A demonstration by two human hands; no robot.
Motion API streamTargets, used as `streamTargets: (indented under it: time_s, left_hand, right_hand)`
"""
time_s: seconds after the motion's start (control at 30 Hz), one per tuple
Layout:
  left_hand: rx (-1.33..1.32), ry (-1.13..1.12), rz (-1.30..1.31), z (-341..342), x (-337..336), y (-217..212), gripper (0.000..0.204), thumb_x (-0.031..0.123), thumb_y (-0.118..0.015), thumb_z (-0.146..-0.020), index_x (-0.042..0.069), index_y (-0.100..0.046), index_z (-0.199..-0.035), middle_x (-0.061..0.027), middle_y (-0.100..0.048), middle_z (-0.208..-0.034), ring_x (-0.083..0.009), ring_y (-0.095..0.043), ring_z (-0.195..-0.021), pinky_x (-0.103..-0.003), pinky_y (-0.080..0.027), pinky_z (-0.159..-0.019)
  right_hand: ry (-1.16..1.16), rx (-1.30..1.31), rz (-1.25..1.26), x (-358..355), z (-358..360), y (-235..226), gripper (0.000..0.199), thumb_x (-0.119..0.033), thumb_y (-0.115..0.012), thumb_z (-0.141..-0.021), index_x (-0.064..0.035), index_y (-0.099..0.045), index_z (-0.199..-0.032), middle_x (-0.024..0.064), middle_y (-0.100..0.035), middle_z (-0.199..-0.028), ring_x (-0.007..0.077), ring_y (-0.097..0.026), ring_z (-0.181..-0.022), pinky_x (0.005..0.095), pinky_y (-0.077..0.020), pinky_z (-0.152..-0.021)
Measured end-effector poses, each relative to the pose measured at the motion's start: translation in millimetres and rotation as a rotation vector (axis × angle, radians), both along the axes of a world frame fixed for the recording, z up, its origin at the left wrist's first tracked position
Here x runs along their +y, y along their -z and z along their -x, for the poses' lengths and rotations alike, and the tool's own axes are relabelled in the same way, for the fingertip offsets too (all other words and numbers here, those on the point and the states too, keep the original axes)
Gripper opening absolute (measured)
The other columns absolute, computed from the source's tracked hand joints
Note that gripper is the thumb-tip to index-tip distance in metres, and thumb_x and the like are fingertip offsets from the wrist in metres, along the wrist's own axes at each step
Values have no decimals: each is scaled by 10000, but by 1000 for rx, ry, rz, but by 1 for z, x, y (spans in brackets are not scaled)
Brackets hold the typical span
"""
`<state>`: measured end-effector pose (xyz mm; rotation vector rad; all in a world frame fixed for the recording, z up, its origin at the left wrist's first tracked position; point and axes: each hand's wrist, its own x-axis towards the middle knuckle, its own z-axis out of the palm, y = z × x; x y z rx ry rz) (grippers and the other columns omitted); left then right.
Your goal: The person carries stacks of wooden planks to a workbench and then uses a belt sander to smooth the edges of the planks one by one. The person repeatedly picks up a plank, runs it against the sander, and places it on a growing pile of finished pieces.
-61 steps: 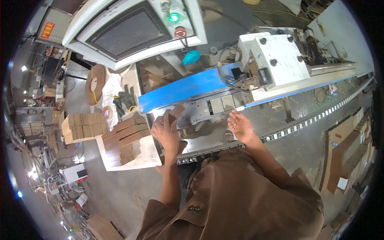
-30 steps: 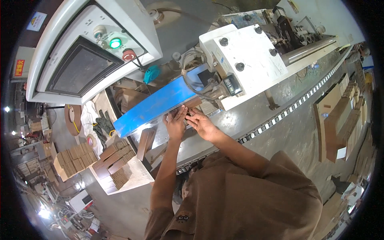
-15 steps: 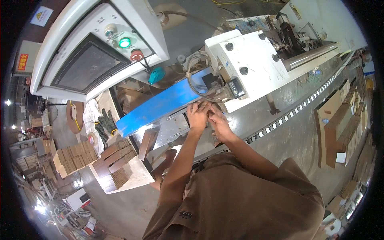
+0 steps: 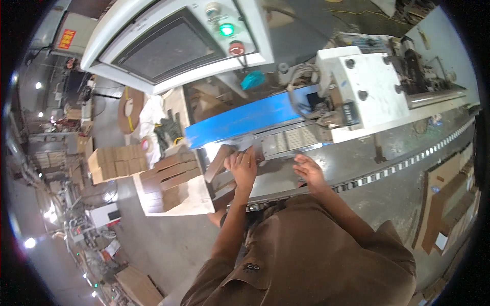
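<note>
A flat brown carton blank (image 4: 218, 162) leans at centre frame below the blue guard (image 4: 240, 122), gripped at its right end by the left hand (image 4: 243, 166); the right hand (image 4: 308, 171) hovers loose, fingers spread, over the grey machine table (image 4: 352, 160); stacked cartons (image 4: 168, 183) lie left

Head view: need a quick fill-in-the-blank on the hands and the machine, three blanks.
1. The left hand rests on a brown ____ piece at the machine bed.
2. The right hand is open and holds ____.
3. The long guard above the hands is ____ in colour.

Missing words: cardboard; nothing; blue
</note>
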<state>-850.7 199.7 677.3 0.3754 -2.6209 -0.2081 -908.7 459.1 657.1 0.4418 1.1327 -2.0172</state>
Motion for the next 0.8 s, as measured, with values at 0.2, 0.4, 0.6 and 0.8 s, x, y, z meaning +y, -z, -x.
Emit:
streamTargets:
  time_s: [0.2,0.4,0.6,0.8]
  left_hand:
    - [-114,-432,-14,-82,-59,-10,502,368,-726,-902,161,-640,-1350,-72,-649,-1304,-304,-524,-1244,-517,-268,-1091]
    - [-312,-352,-50,-84,-81,-19,440,300,-720,-896,114,-657,-1290,-69,-641,-1274,-314,-546,-1192,-538,-318,-1068]
    - [-199,-256,-101,-43,-26,-46,503,216,-783,-826,211,-670,-1316,-118,-609,-1214,-348,-533,-1155,-504,-362,-992]
    - [-116,54,-175,28,36,11,376,274,-763,-862,180,-731,-1225,-122,-579,-1167,-348,-509,-1129,-515,-364,-981]
  right_hand:
    - [-60,24,-34,-15,13,-7,353,-212,-573,-1000,-63,-590,-1320,58,-628,-1289,193,-629,-1106,333,-486,-984]
    - [-82,13,10,-19,21,-2,279,-194,-576,-1020,-63,-590,-1266,91,-645,-1248,247,-637,-1145,373,-485,-1024]
    - [-50,-15,-21,-5,18,6,354,-211,-585,-1014,-54,-553,-1330,105,-636,-1265,246,-637,-1143,380,-490,-1020]
    - [32,-37,18,-5,23,28,415,-245,-576,-1026,-41,-512,-1382,121,-603,-1333,252,-598,-1215,392,-463,-1073]
